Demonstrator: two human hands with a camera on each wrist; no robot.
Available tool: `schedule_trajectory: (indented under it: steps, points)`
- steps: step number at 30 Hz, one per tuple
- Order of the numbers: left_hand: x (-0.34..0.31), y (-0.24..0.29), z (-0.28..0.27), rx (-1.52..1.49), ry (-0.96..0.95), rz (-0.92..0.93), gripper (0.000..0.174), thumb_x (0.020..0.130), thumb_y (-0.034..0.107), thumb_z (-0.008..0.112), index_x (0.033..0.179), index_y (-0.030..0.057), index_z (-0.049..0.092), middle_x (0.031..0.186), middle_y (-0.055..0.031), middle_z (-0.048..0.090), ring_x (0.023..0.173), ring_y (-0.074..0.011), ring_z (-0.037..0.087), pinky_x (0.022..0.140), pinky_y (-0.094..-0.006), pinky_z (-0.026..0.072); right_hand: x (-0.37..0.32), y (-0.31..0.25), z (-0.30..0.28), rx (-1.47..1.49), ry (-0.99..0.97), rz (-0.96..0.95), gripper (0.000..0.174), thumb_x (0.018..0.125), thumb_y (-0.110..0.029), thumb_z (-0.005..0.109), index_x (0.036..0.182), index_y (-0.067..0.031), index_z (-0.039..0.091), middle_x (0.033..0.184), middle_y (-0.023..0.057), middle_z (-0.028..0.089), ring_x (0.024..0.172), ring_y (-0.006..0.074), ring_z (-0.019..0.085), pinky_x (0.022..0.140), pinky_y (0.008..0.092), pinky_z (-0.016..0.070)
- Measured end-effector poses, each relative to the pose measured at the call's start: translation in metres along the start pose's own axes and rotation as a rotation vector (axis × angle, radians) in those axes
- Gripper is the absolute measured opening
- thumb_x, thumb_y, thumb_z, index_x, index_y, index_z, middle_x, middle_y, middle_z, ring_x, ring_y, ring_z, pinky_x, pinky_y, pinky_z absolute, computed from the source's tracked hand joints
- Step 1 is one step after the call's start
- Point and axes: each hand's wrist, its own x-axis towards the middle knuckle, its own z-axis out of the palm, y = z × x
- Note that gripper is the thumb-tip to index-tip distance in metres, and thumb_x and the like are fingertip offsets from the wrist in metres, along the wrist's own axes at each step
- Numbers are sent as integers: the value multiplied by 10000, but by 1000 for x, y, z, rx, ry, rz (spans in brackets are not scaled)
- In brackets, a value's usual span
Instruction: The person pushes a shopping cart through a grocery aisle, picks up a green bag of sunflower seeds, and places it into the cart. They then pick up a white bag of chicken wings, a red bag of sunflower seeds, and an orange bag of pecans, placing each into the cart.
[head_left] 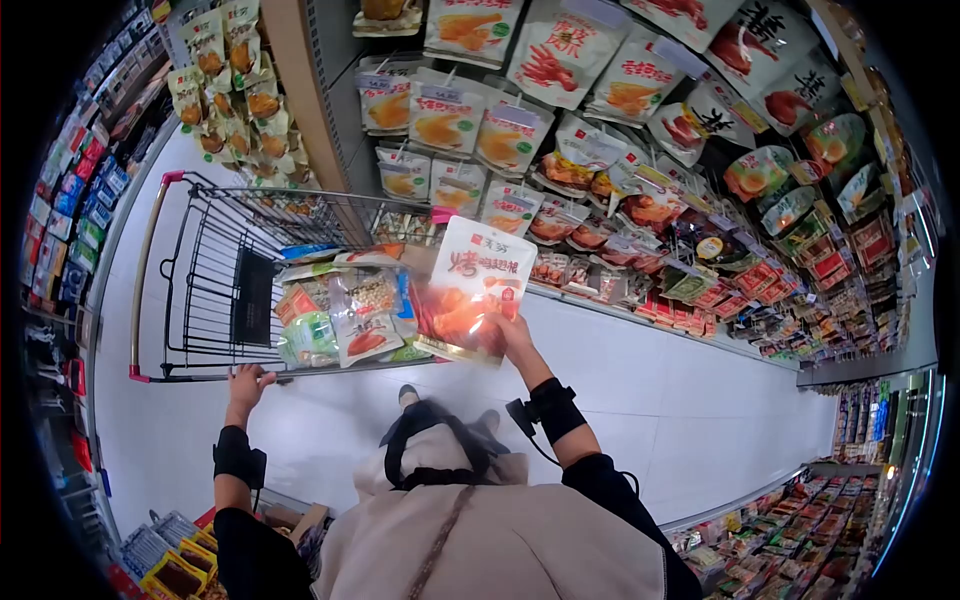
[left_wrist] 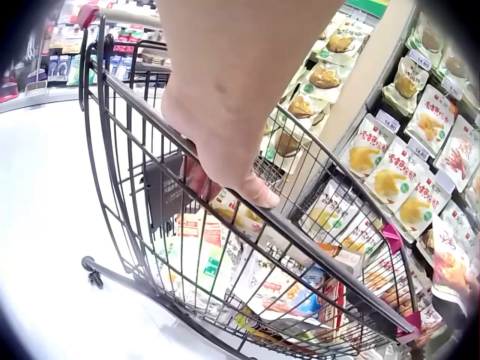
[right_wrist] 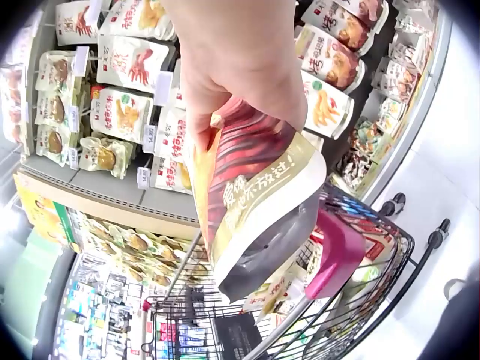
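Note:
A white and red food pouch (head_left: pixel 474 290) is upright in my right hand (head_left: pixel 517 340), which pinches its lower right edge over the end of the cart. In the right wrist view my right hand (right_wrist: pixel 244 71) grips the pouch (right_wrist: pixel 262 195) with the thumb on one side, its dark bottom fold facing the camera. My left hand (head_left: pixel 246 387) holds the near side rail of the shopping cart (head_left: pixel 215 372). In the left wrist view the fingers of my left hand (left_wrist: pixel 217 142) curl over the cart's top rail (left_wrist: pixel 300 238). Several packaged foods (head_left: pixel 345 310) lie in the cart.
Shelves of hanging food pouches (head_left: pixel 510 130) stand ahead and run off to the right. Another pouch rack (head_left: pixel 235 90) is beyond the cart. A shelf of small goods (head_left: pixel 70 200) lines the left. White floor (head_left: pixel 640 390) spreads to the right, with bins of packets (head_left: pixel 800 530) behind it.

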Motion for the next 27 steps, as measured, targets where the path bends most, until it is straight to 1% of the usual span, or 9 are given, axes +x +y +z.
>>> schedule_trajectory:
  steps: [2, 5, 8, 10, 14, 19, 21, 24, 27]
  points:
    - [2, 14, -21, 13, -143, -118, 420, 734, 514, 552, 878, 125, 617, 955, -53, 589, 1012, -253, 490, 955, -555, 228, -23, -14, -19, 9, -32, -44, 327, 749, -54, 608, 1055, 22, 524, 976, 72, 589, 856, 146, 565, 743, 263, 449]
    - [7, 46, -32, 129, 76, -58, 383, 682, 419, 647, 921, 123, 604, 948, -70, 583, 993, -251, 503, 957, -524, 251, -64, -37, -54, -45, 71, -29, 328, 756, -51, 602, 1062, 31, 516, 991, 82, 583, 874, 150, 563, 763, 267, 448]
    - [16, 131, -51, 37, 238, 166, 381, 671, 341, 683, 946, 96, 583, 921, -79, 582, 938, -262, 517, 893, -472, 320, -93, -45, -101, 4, 55, -139, 187, 790, -74, 559, 947, 12, 506, 697, 58, 518, 538, 132, 477, 488, 266, 400]
    - [15, 203, -67, -95, 297, 320, 361, 678, 318, 686, 933, 81, 590, 900, -90, 592, 889, -277, 535, 828, -421, 376, -114, -53, -130, 10, 58, -187, 191, 789, -76, 559, 949, 13, 505, 695, 58, 518, 535, 131, 477, 484, 265, 401]
    - [-13, 355, -91, -381, 310, 668, 357, 687, 308, 684, 911, 43, 600, 898, -135, 599, 865, -306, 549, 759, -376, 426, -156, -60, -190, 51, 53, -216, 335, 758, -63, 601, 1064, 39, 510, 979, 85, 584, 859, 146, 563, 750, 265, 451]
    - [-73, 485, -92, -631, 57, 883, 428, 744, 281, 647, 1066, 28, 522, 964, -147, 586, 926, -298, 548, 804, -366, 428, -206, -84, -216, 36, 56, -338, 336, 754, -57, 592, 1063, 46, 510, 976, 89, 584, 858, 146, 562, 752, 267, 451]
    - [-91, 520, -82, -743, -74, 911, 462, 763, 275, 636, 1120, 30, 477, 988, -138, 584, 950, -279, 550, 813, -355, 428, -220, -87, -224, 51, 60, -371, 186, 770, -64, 570, 918, 16, 492, 709, 45, 502, 549, 117, 463, 504, 275, 410]
    - [-119, 558, -78, -864, -292, 907, 462, 795, 207, 623, 1163, 19, 415, 1018, -121, 585, 959, -208, 563, 811, -307, 434, -245, -101, -226, 37, 80, -394, 122, 769, -70, 574, 825, -9, 485, 564, 6, 445, 396, 94, 401, 370, 256, 368]
    - [-124, 581, -54, -1214, -585, 805, 424, 801, 127, 615, 1153, 1, 415, 1022, -111, 584, 938, -166, 562, 810, -283, 440, -262, -113, -229, 26, 103, -372, 167, 750, -75, 603, 866, -4, 506, 593, -3, 484, 425, 76, 426, 382, 229, 364]
